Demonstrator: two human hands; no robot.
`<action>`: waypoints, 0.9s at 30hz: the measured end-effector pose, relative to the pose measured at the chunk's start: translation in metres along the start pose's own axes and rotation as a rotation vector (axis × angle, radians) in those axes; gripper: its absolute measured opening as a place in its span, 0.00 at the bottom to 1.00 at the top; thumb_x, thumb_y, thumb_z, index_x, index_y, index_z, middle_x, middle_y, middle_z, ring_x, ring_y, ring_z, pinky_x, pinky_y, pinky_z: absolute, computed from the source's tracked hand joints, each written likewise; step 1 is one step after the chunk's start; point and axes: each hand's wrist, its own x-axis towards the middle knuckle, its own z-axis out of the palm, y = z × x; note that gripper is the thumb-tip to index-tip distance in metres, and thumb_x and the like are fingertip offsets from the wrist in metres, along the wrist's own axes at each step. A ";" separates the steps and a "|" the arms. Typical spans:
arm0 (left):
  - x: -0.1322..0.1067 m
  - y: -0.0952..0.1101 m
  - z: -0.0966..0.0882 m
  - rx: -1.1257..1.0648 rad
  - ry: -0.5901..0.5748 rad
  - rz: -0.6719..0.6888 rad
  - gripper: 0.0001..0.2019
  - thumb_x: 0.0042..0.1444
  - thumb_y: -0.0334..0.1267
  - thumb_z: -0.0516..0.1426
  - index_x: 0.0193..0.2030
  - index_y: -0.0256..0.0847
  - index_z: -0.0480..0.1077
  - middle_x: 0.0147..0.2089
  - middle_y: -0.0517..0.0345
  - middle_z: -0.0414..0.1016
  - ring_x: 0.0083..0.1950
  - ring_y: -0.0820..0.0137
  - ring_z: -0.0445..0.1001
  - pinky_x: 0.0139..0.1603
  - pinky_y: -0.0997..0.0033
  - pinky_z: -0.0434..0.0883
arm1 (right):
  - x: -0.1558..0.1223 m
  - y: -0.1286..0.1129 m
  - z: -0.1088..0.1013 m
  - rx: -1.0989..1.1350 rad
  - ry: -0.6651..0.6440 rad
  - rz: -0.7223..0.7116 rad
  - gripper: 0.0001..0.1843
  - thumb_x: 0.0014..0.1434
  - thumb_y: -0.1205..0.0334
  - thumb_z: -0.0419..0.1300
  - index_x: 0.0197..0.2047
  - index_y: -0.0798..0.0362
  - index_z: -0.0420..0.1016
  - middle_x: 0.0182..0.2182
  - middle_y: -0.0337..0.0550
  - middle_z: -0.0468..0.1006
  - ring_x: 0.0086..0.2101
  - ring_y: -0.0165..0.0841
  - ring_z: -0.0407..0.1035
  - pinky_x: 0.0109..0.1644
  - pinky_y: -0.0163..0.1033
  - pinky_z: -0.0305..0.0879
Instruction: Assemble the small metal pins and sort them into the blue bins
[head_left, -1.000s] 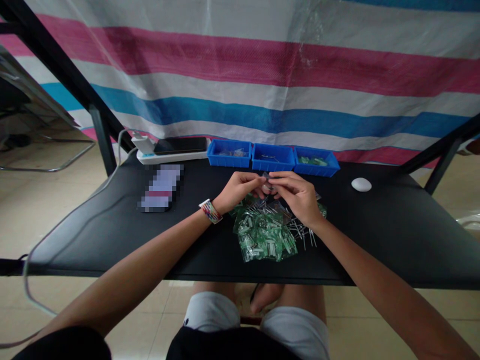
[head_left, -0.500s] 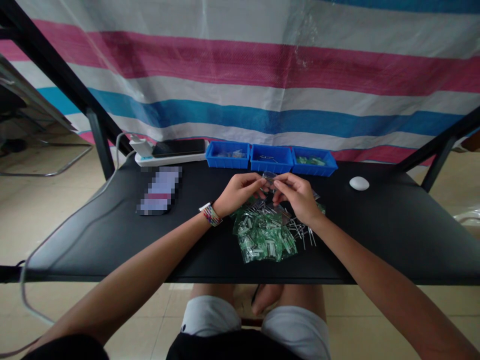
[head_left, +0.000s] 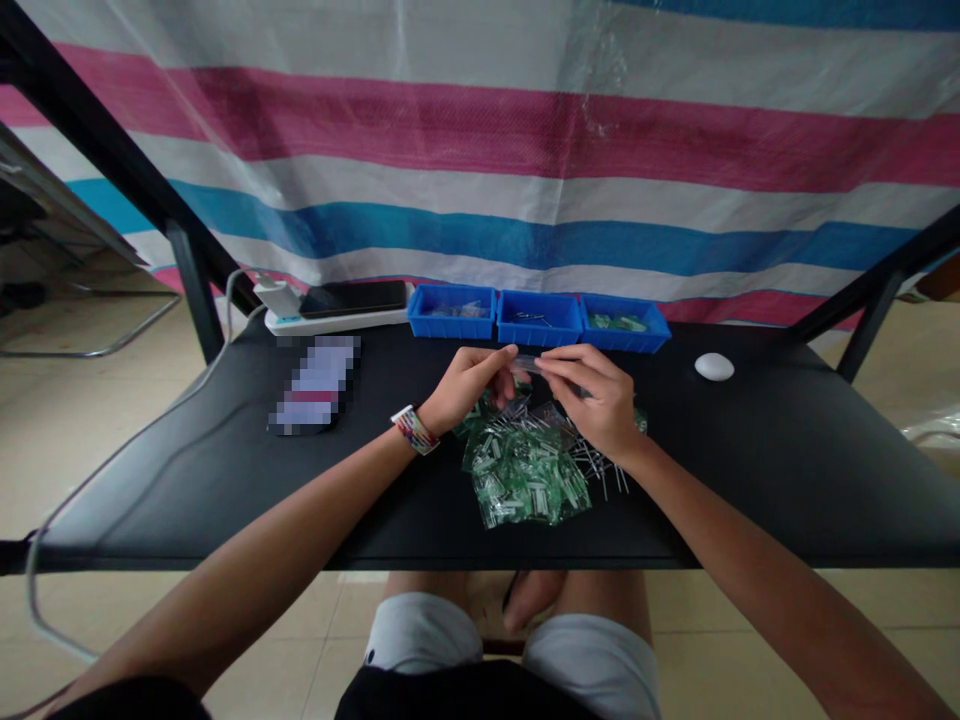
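A small clear plastic bag point(head_left: 527, 363) is stretched between my two hands above the middle of the table. My left hand point(head_left: 469, 388) pinches its left end between thumb and fingers. At the other end, my right hand point(head_left: 596, 395) grips the edge with its fingertips. Whether anything lies inside the bag I cannot tell. Just below the hands lies a heap of small clear-and-green packets point(head_left: 529, 480) with pale pieces in them. Loose thin metal pins point(head_left: 600, 462) are scattered at the heap's right side, partly under my right hand.
Behind the hands stand three blue bins: the left bin point(head_left: 451, 328) with clear packets, the middle bin point(head_left: 538, 332) with metal pins, the right bin point(head_left: 626, 338) with green packets. A power strip point(head_left: 337, 322), phone point(head_left: 319, 385) and white mouse point(head_left: 714, 367) rest on the black table point(head_left: 772, 480).
My hands have drawn slightly apart, with the clear bag now pulled flatter between them. My right hand has turned, its fingers pointing more to the left. The view has shifted slightly.
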 end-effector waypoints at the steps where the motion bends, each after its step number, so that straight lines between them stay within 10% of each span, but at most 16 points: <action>1: 0.001 0.000 0.000 -0.024 0.001 0.006 0.24 0.63 0.57 0.61 0.30 0.36 0.78 0.25 0.54 0.78 0.22 0.73 0.74 0.26 0.74 0.69 | 0.000 0.001 0.000 -0.028 -0.009 -0.016 0.10 0.71 0.59 0.63 0.50 0.41 0.86 0.52 0.46 0.82 0.42 0.42 0.78 0.49 0.53 0.79; 9: 0.002 -0.001 0.001 -0.003 0.055 0.087 0.20 0.63 0.55 0.64 0.35 0.37 0.77 0.29 0.55 0.80 0.28 0.70 0.79 0.31 0.74 0.73 | 0.004 0.003 0.002 0.043 0.024 0.150 0.19 0.68 0.62 0.60 0.61 0.46 0.77 0.50 0.48 0.80 0.31 0.33 0.75 0.37 0.45 0.77; 16: 0.014 -0.006 -0.022 0.061 0.455 0.177 0.20 0.63 0.53 0.64 0.28 0.40 0.73 0.19 0.65 0.64 0.19 0.77 0.61 0.21 0.76 0.58 | 0.003 0.005 0.006 0.134 -0.053 0.263 0.14 0.67 0.60 0.60 0.54 0.50 0.77 0.38 0.43 0.82 0.26 0.31 0.75 0.32 0.40 0.72; 21: 0.025 -0.004 -0.048 -0.124 0.615 0.100 0.11 0.61 0.43 0.65 0.34 0.36 0.77 0.33 0.57 0.79 0.24 0.80 0.69 0.25 0.79 0.66 | 0.002 0.005 0.008 0.138 -0.071 0.255 0.11 0.66 0.61 0.59 0.49 0.51 0.78 0.37 0.44 0.83 0.28 0.31 0.75 0.32 0.39 0.71; 27: 0.024 0.005 -0.062 -0.320 0.491 -0.001 0.15 0.58 0.33 0.66 0.52 0.34 0.77 0.58 0.42 0.82 0.41 0.71 0.83 0.41 0.73 0.79 | 0.001 0.005 0.008 0.143 -0.100 0.249 0.11 0.66 0.61 0.59 0.49 0.51 0.79 0.38 0.44 0.83 0.28 0.32 0.76 0.33 0.40 0.73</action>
